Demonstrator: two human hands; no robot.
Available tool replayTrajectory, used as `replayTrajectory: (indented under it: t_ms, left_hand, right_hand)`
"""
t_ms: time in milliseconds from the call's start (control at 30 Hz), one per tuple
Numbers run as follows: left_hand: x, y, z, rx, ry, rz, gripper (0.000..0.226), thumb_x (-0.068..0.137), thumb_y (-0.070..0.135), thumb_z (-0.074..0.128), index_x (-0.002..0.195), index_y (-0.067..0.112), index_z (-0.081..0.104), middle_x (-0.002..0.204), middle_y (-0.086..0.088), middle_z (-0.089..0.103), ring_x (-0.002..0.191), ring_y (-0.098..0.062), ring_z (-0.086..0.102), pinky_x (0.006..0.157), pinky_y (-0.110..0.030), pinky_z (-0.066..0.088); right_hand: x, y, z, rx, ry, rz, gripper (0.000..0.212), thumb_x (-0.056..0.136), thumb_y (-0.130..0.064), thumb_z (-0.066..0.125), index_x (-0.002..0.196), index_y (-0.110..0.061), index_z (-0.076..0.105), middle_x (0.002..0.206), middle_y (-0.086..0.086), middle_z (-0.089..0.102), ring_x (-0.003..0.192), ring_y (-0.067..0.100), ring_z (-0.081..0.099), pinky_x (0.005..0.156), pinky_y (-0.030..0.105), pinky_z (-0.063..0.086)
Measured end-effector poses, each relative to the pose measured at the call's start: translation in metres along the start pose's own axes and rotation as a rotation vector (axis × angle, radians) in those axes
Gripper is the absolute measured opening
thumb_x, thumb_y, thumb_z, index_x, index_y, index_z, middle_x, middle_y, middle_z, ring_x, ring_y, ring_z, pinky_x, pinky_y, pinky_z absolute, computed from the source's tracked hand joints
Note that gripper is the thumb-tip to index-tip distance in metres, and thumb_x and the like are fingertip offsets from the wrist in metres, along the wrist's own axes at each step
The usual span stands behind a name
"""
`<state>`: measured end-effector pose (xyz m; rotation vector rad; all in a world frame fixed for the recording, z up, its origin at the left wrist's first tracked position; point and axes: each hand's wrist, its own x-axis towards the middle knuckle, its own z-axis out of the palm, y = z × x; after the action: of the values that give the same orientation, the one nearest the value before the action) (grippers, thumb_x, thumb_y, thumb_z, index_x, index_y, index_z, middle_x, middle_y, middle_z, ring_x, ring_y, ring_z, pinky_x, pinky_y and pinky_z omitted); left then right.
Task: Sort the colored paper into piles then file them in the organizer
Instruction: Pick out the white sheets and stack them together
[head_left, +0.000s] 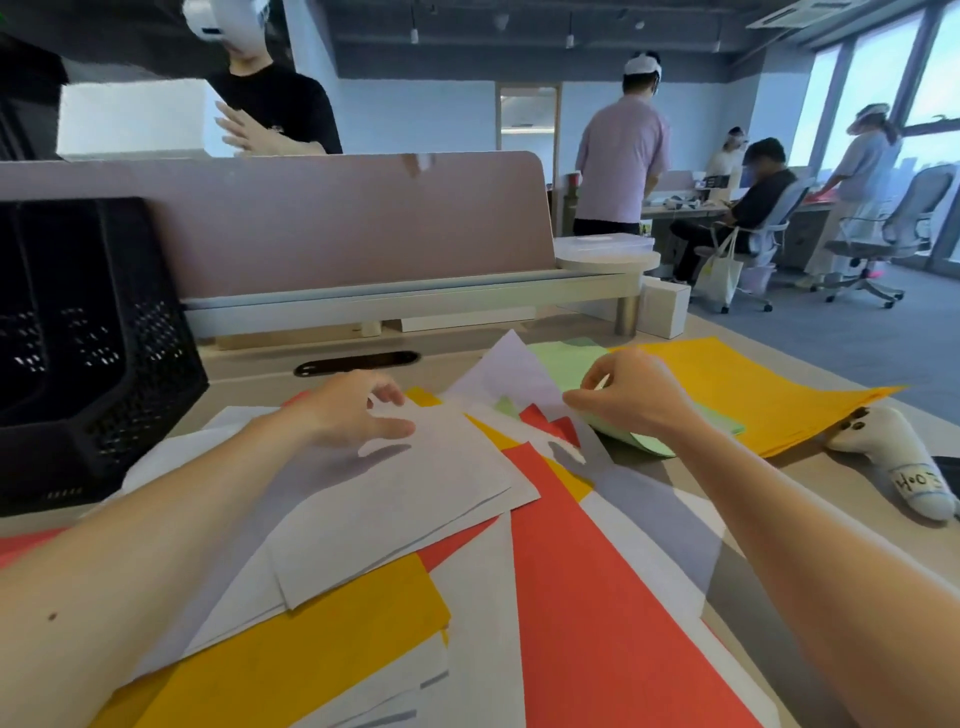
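Coloured paper sheets (597, 571), red, yellow, white, lie mixed on the bench (249, 384); right hand (631, 397) pinches a curled pale green sheet (644, 444) between its fingers, left hand (353, 410) lies slack on white. A hasty pull could crease it

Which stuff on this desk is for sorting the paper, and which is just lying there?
For the job:
mixed paper heap
orange-yellow paper pile
green paper
black organizer

Just lying about:
white controller
white box
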<state>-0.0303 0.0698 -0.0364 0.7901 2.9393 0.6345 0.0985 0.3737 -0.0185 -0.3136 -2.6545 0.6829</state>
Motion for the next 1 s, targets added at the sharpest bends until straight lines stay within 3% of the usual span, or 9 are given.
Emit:
replayTrajectory:
  t_ms: [100, 200, 400, 500, 567, 633, 733, 867, 1000]
  left_hand:
    - [-0.009, 0.027, 0.008, 0.083, 0.033, 0.113, 0.057, 0.082, 0.050, 0.073, 0.132, 0.033, 0.051, 0.142, 0.007, 0.047, 0.126, -0.018, 0.047, 0.100, -0.038, 0.040]
    - [-0.005, 0.083, 0.026, 0.313, 0.221, 0.312, 0.067, 0.088, 0.042, 0.065, 0.147, 0.038, 0.033, 0.157, 0.009, 0.026, 0.138, -0.019, 0.033, 0.101, -0.043, 0.027]
    - [0.027, 0.156, 0.055, 0.391, 0.125, 0.502, 0.067, 0.095, 0.018, 0.059, 0.152, 0.033, 0.027, 0.162, 0.010, 0.019, 0.139, -0.023, 0.038, 0.099, -0.040, 0.045]
    - [0.043, 0.155, 0.061, 0.456, 0.017, 0.432, 0.057, 0.093, 0.015, 0.061, 0.144, 0.030, 0.042, 0.149, 0.007, 0.042, 0.127, -0.022, 0.049, 0.093, -0.036, 0.048]
    - [0.053, 0.148, 0.062, 0.494, 0.030, 0.431, 0.034, 0.088, 0.009, 0.064, 0.119, 0.023, 0.061, 0.121, 0.001, 0.058, 0.107, -0.025, 0.058, 0.079, -0.036, 0.053]
    - [0.057, 0.141, 0.057, 0.462, 0.087, 0.431, 0.015, 0.088, 0.003, 0.059, 0.091, 0.017, 0.063, 0.097, 0.002, 0.059, 0.087, -0.022, 0.058, 0.060, -0.029, 0.045]
    - [0.054, 0.138, 0.039, 0.342, 0.140, 0.453, 0.015, 0.092, 0.005, 0.055, 0.082, 0.015, 0.059, 0.088, 0.006, 0.053, 0.079, -0.020, 0.055, 0.061, -0.034, 0.047]
    - [0.050, 0.130, 0.026, 0.227, 0.150, 0.484, 0.008, 0.097, 0.014, 0.056, 0.096, 0.012, 0.064, 0.101, -0.001, 0.054, 0.088, -0.023, 0.055, 0.080, -0.045, 0.051]
    - [0.050, 0.121, 0.036, 0.191, 0.187, 0.482, 0.047, 0.091, 0.024, 0.067, 0.133, 0.027, 0.048, 0.140, 0.004, 0.041, 0.116, -0.022, 0.054, 0.093, -0.043, 0.053]
  right_hand:
    - [-0.005, 0.010, 0.003, -0.109, -0.033, -0.012, 0.013, 0.081, -0.033, 0.070, 0.079, -0.020, 0.072, 0.073, -0.006, 0.059, 0.075, 0.016, 0.057, 0.059, 0.025, 0.040]
    - [-0.011, 0.020, 0.005, -0.135, -0.035, 0.011, 0.030, 0.082, -0.015, 0.062, 0.053, -0.021, 0.055, 0.054, -0.002, 0.051, 0.062, 0.021, 0.051, 0.049, 0.026, 0.033]
    - [-0.019, 0.026, 0.008, -0.089, -0.055, -0.021, 0.046, 0.085, -0.011, 0.060, 0.047, -0.028, 0.039, 0.049, -0.007, 0.041, 0.053, 0.018, 0.042, 0.045, 0.025, 0.028]
    - [-0.018, 0.032, 0.010, -0.081, -0.099, -0.050, 0.045, 0.087, -0.011, 0.058, 0.048, -0.029, 0.044, 0.050, -0.005, 0.045, 0.056, 0.020, 0.044, 0.046, 0.026, 0.031]
    - [-0.016, 0.035, 0.011, -0.088, -0.112, -0.053, 0.044, 0.089, -0.012, 0.057, 0.050, -0.029, 0.046, 0.053, -0.003, 0.049, 0.058, 0.021, 0.048, 0.046, 0.026, 0.033]
    - [-0.015, 0.037, 0.012, -0.104, -0.132, -0.031, 0.039, 0.089, -0.010, 0.055, 0.054, -0.027, 0.050, 0.059, 0.000, 0.055, 0.062, 0.023, 0.053, 0.047, 0.026, 0.034]
    - [-0.016, 0.037, 0.011, -0.075, -0.173, 0.010, 0.022, 0.086, -0.009, 0.052, 0.073, -0.020, 0.066, 0.076, 0.003, 0.065, 0.076, 0.027, 0.061, 0.053, 0.027, 0.041]
    - [-0.017, 0.033, 0.005, 0.098, -0.207, 0.004, 0.037, 0.094, -0.044, 0.052, 0.107, -0.018, 0.074, 0.108, -0.001, 0.070, 0.095, 0.020, 0.063, 0.077, 0.030, 0.045]
    - [-0.016, 0.028, 0.001, 0.260, -0.178, 0.063, 0.052, 0.090, -0.055, 0.053, 0.097, -0.009, 0.076, 0.092, 0.006, 0.074, 0.081, 0.020, 0.066, 0.076, 0.040, 0.053]
